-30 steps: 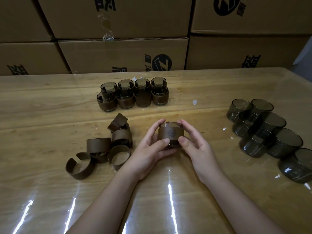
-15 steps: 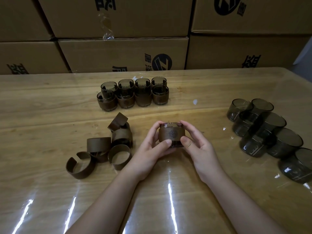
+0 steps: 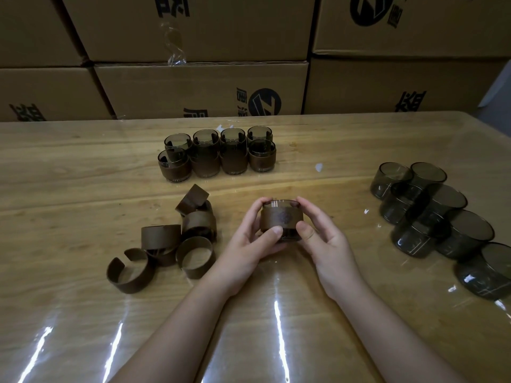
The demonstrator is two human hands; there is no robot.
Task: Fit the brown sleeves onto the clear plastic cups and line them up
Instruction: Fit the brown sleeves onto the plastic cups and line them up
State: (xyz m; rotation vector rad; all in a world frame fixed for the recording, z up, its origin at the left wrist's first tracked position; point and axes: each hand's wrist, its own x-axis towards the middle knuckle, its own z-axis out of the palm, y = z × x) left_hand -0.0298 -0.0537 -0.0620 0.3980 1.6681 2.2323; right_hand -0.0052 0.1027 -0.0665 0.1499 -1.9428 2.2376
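Observation:
Both hands hold one clear cup wrapped in a brown sleeve (image 3: 282, 219) just above the table's middle. My left hand (image 3: 249, 241) grips its left side with the thumb on the sleeve's lower edge. My right hand (image 3: 320, 239) grips the right side, thumb on the front. Several loose brown sleeves (image 3: 171, 239) lie in a heap to the left. Several bare smoky clear cups (image 3: 431, 214) cluster at the right. Farther back stand several sleeved cups (image 3: 218, 153) in rows.
The wooden table (image 3: 83, 172) has a glossy transparent cover with bright glare streaks near me. Stacked cardboard boxes (image 3: 201, 89) form a wall along the table's far edge. A small white scrap (image 3: 318, 167) lies right of the sleeved cups.
The hands have shifted only slightly around the sleeved cup; the thumbs sit a little lower on the sleeve. Nothing else on the table has moved.

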